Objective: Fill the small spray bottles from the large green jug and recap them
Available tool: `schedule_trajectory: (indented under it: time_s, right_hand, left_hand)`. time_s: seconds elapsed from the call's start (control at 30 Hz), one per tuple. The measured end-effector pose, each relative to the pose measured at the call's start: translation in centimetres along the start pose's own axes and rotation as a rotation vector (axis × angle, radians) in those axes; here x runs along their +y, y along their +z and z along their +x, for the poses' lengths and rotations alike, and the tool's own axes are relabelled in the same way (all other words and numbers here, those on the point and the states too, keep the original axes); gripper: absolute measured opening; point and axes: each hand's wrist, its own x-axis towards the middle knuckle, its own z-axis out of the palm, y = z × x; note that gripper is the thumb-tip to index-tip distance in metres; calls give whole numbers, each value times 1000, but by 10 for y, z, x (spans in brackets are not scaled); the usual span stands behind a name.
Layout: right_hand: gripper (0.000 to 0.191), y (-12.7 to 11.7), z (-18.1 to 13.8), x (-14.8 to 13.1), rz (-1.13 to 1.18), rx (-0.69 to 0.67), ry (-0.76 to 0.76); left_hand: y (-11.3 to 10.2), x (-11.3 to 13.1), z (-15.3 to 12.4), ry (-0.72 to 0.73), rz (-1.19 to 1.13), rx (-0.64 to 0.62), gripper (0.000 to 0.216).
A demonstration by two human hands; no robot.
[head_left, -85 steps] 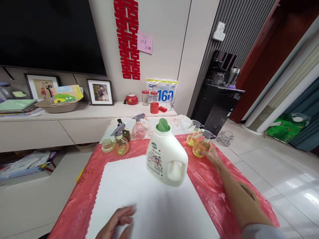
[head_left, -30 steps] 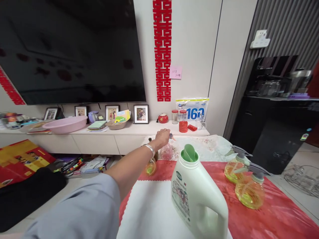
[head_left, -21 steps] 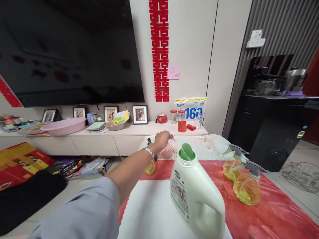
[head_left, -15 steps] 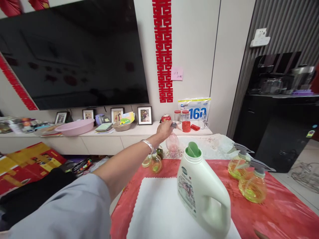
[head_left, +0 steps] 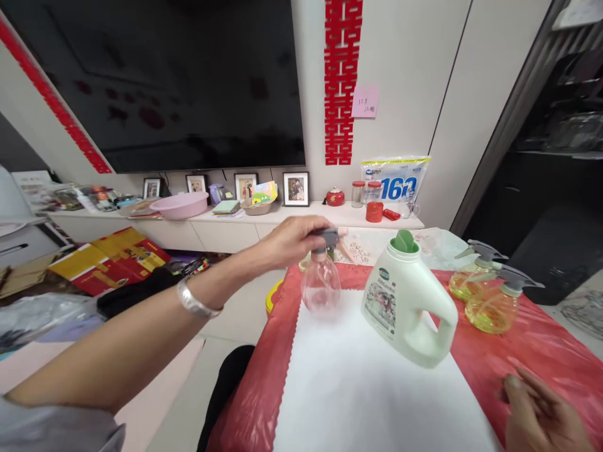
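Observation:
My left hand (head_left: 301, 238) is closed around the grey spray head of a clear pink spray bottle (head_left: 321, 285), which looks empty. The bottle hangs upright at the far left part of a white scalloped mat (head_left: 348, 389); whether its base touches cannot be told. Right of it, a pale green detergent jug (head_left: 407, 307) stands on the mat, its mouth uncovered with a green spout inside. My right hand (head_left: 541, 411) rests low at the right above the red cloth, fingers loosely bent and apart, nothing visible in them. Two spray bottles (head_left: 492, 311) with yellow liquid stand right of the jug.
A red plastic cover (head_left: 254, 389) lies over the table. Behind it runs a low white cabinet (head_left: 226, 232) with photo frames, a pink basin (head_left: 179, 205), red-lidded jars (head_left: 374, 204) and a bag marked 160 (head_left: 396, 179). Left, a red-yellow carton (head_left: 117, 257) lies on the floor.
My left hand has brought the pink spray bottle nearer, from the table's far edge to the white mat. My right hand has come further into view. The camera view has shifted.

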Motion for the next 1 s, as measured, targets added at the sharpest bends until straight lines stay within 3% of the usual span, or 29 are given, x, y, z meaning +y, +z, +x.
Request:
schedule_trajectory:
  time_s: [0.13, 0.3, 0.43, 0.53, 0.63, 0.73, 0.83, 0.93, 1.0]
  right_hand:
    - [55, -3, -22, -33, 12, -120, -163]
    - [27, 28, -69, -75, -14, -650, -481]
    - [44, 63, -102, -91, 25, -1017, -419]
    - [46, 82, -118, -88, 88, -1185, -307]
    - [39, 91, -129, -79, 116, -1203, -254]
    - [46, 93, -134, -74, 102, -1103, -223]
    - [54, 94, -136, -79, 90, -997, -240]
    - [37, 99, -138, -90, 77, -917, -332]
    - [28, 104, -140, -96, 74, -890, -369]
  left_hand:
    - [36, -3, -64, 107, -155, -143, 24]
    - [86, -18, -101, 217, -218, -234, 30]
    - [110, -22, -108, 247, -269, -244, 30]
    - [123, -21, -113, 238, -321, -197, 31]
    - [140, -26, -127, 139, -387, -63, 45]
    - [164, -38, -153, -80, -519, 55, 104]
    - [195, -49, -177, -298, -611, 1, 144]
    - [224, -52, -183, -427, -634, 1, 147]
    - [235, -51, -176, -447, -603, 61, 135]
